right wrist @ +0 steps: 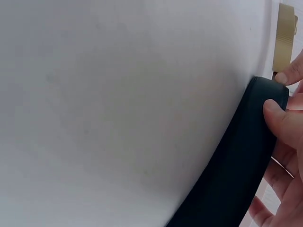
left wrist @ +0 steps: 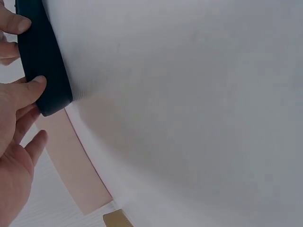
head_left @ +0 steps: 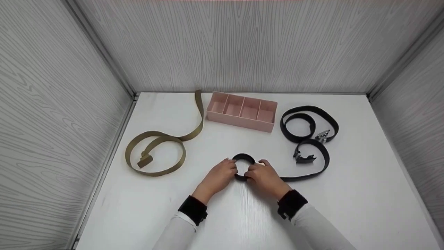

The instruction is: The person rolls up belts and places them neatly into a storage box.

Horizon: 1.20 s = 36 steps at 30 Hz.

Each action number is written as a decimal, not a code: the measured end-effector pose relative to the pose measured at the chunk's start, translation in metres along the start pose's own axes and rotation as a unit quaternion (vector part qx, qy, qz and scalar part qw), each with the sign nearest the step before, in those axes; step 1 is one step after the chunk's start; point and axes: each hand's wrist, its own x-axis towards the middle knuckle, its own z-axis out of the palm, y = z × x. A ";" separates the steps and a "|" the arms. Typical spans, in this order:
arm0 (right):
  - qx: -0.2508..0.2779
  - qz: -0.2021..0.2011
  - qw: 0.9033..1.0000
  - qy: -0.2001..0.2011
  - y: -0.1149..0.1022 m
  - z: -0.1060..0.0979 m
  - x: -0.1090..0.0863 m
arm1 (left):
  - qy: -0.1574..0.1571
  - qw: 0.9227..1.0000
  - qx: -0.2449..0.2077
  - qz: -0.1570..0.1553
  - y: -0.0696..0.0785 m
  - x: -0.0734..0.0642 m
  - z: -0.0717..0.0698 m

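Both hands are at a black belt (head_left: 244, 156), whose end is curled into a ring standing on its edge. My left hand (head_left: 220, 175) pinches the ring's left side; in the left wrist view, its thumb (left wrist: 38, 84) lies against the flat face of the strap. The right hand (head_left: 265, 177) grips the ring's near right side, thumb on the outer face of the strap (right wrist: 227, 161). From there the belt runs right and bends back to its dark buckle (head_left: 305, 159). Fingers hide part of the ring.
A second black belt (head_left: 308, 108) with a silver buckle (head_left: 322, 136) lies coiled behind, at the right. Left of the hands is a loosely looped khaki belt (head_left: 156, 173). A pink divided box (head_left: 239, 121) stands at the back. Panels enclose the white table (head_left: 364, 194).
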 end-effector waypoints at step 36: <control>-0.020 0.018 0.999 -0.018 -0.002 -0.008 -0.003 | 0.011 0.999 0.030 0.011 0.004 0.008 0.005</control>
